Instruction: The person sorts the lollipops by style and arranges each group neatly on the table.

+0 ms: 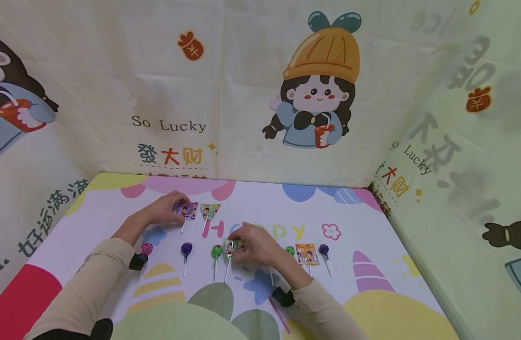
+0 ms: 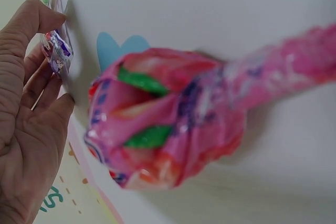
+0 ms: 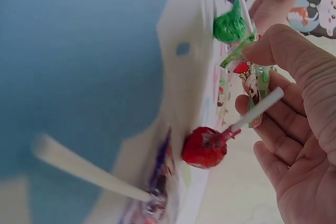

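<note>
At the back left of the table, my left hand [image 1: 168,208] pinches the edge of a flat purple-wrapped lollipop [image 1: 187,210], its white stick pointing toward me. In the left wrist view the thumb and fingers are around that shiny wrapper [image 2: 58,51]. Just right of it lies a flat green-wrapped lollipop [image 1: 210,211]. My right hand [image 1: 256,245] pinches another flat clear-and-green wrapped lollipop [image 1: 230,246] between thumb and fingers, beside a round green lollipop [image 1: 217,251]. A round red lollipop [image 3: 205,148] shows near my right fingers in the right wrist view.
Along the front row lie a pink round lollipop [image 1: 147,249], a purple one [image 1: 186,250], a green one [image 1: 290,250], an orange flat-wrapped one [image 1: 307,254] and another purple one [image 1: 324,249]. A printed cloth wall [image 1: 243,94] stands behind the patterned table [image 1: 328,212].
</note>
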